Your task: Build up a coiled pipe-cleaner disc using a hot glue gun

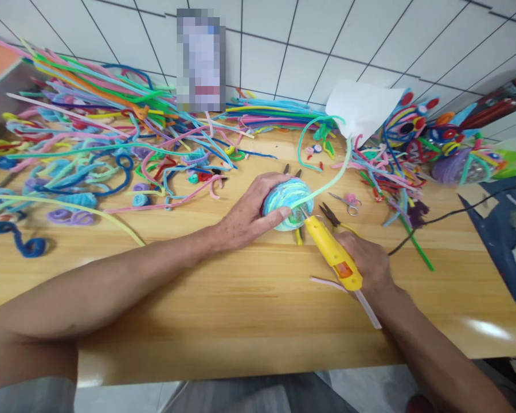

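Note:
My left hand (pixel 262 209) is wrapped round a ball-like piece (pixel 290 192) covered in coils of blue and green pipe cleaner. From its top a pale green pipe cleaner (pixel 330 186) trails up to the right. In my right hand (pixel 367 261) is a yellow hot glue gun (pixel 331 246), its nozzle at the piece beside my left thumb. A clear glue stick (pixel 367 310) sticks out of the gun's back end. Pliers (pixel 298 235) lie partly hidden under the piece, and a second pair of pliers (pixel 330 215) lies to its right.
Heaps of coloured pipe cleaners (pixel 90 132) spread over the left and back of the wooden table (pixel 223 321). Small scissors (pixel 348 205) lie right of the pliers. Finished-looking colourful figures (pixel 413 123) stand at the back right, near a black cord (pixel 438 218). A blurred phone-like screen (pixel 200 60) stands against the tiled wall.

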A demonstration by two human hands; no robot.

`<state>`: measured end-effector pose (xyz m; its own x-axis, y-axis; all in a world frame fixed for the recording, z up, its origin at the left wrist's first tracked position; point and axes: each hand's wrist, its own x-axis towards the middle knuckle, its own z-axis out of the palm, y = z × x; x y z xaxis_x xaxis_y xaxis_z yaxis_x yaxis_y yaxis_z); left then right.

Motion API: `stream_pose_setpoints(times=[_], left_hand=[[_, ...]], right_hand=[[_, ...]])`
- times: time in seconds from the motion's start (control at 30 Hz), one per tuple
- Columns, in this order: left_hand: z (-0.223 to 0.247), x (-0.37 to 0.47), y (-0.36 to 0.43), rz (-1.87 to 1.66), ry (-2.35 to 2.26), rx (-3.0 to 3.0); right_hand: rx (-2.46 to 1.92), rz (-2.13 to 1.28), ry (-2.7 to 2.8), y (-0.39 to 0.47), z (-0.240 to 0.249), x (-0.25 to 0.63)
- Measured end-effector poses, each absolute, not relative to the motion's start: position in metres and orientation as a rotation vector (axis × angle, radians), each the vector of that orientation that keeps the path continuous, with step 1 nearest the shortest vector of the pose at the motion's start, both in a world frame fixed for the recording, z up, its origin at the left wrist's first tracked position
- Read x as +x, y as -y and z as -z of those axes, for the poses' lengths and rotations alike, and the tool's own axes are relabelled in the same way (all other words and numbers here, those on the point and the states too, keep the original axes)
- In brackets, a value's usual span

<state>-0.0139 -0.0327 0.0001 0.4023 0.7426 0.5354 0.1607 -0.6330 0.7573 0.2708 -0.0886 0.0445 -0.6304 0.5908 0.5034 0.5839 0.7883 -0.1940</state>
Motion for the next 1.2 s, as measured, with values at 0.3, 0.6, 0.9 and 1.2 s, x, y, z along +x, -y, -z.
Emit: stream_pose_setpoints(times=[0.3,0.6,0.9,1.2], left_hand=[[0.0025,-0.0143,0.0309,-1.218,-0.769,2.059],[0.0037,-0.0137,0.0306,-1.219,-0.771,2.044],[0.0028,-0.0130,0.0312,-1.213,-0.767,2.031],[0.0007,-0.0131,0.0333,-1.209,-0.772,1.998]], right_hand=[[-0.854,0.013,2.423,0.0873,-0.0475,0.2690],[-0.850,0.029,2.431,0.0868,-0.0460,0.2696],[-0.849,0.006,2.408,0.0854,-0.0419,0.2697],[-0.888,0.012,2.416,0.0904,-0.0402,0.2779]])
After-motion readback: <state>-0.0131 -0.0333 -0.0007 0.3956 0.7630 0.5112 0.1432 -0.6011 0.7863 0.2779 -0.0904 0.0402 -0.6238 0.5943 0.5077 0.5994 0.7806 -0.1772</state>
